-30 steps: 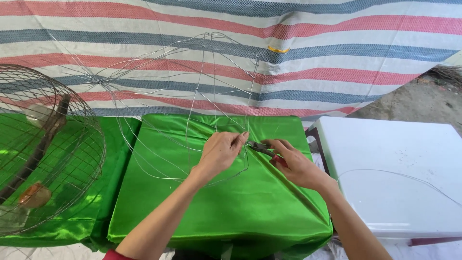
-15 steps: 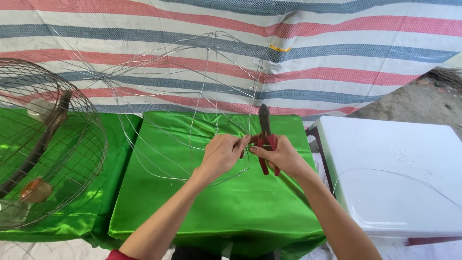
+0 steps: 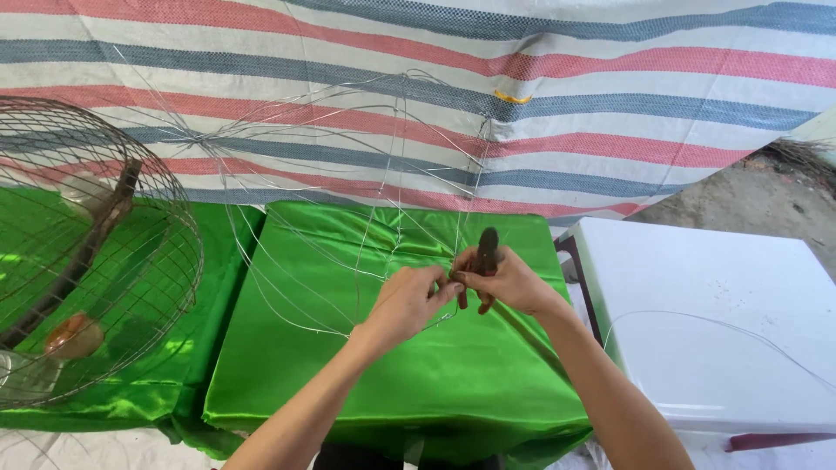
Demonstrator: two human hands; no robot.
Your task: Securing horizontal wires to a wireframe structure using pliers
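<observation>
Since half a second ago the pliers (image 3: 486,261) have stayed upright in the right hand (image 3: 509,283), and both hands have kept close together over the green cloth (image 3: 409,383); a second ago the tool lay lower, nearly flat between the hands. Right-hand fingers are wrapped around the pliers' reddish-brown handles, and the dark head points up and away from the cloth. Whether the pliers' tip grips any wire cannot be told. Touching the right hand at the fingertips, the left hand (image 3: 409,300) has its fingers pinched narrow on a thin strand of the wire frame (image 3: 366,218).

That frame is a loose dome of thin silvery wires standing on the far half of the green cloth, its lower loops lying on the cloth just left of the hands and its top rising in front of the striped tarpaulin (image 3: 522,87) behind. Left of the green cloth sits a finished round wire cage (image 3: 96,252) with a dark stick and a pale rounded thing inside. Right of the cloth stands a white plastic table (image 3: 697,287), with a single wire (image 3: 723,324) arcing across its top
</observation>
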